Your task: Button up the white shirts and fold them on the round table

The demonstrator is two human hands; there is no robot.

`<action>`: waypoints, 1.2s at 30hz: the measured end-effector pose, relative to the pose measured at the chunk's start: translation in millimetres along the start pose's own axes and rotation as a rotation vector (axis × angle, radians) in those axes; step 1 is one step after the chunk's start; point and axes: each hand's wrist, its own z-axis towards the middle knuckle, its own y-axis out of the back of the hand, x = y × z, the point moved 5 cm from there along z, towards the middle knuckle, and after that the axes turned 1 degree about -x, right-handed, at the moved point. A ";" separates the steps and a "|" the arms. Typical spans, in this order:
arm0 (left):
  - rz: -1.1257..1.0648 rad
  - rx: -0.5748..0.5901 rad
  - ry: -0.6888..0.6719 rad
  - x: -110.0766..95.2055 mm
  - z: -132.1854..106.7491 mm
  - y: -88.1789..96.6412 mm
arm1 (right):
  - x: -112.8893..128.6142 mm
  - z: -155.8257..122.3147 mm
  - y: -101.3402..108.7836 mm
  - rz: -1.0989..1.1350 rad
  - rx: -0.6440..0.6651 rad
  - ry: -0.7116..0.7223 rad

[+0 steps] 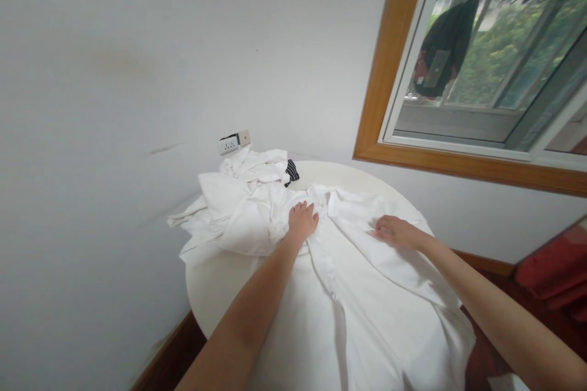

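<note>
A white shirt (367, 293) lies spread over a round white table, and its lower part hangs over the near edge. My left hand (302, 221) rests palm down near the shirt's upper middle, fingers apart. Farther right, my right hand (393, 232) lies on the fabric with its fingers stretched toward the left and slightly bent; its palm is hidden. To the left of my left hand sits a heap of crumpled white cloth (243, 208). A small black-and-white striped cloth (292, 172) pokes out behind the heap.
The table's bare rim (206, 293) shows at the left. A wall with a socket strip (228, 145) stands behind the table. A wood-framed window (458, 165) is at the upper right, and red fabric (559, 269) lies at the far right.
</note>
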 end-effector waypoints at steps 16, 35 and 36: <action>-0.169 -0.152 -0.201 -29.1 -1.5 24.2 | 24.9 32.5 57.7 -0.220 -0.244 -0.089; -0.090 0.023 -0.371 -62.7 -1.0 -7.7 | -32.1 6.3 6.0 -0.007 -0.012 -0.099; -0.080 0.018 -0.367 -63.7 0.4 -8.1 | -33.4 7.6 2.2 -0.033 -0.009 -0.108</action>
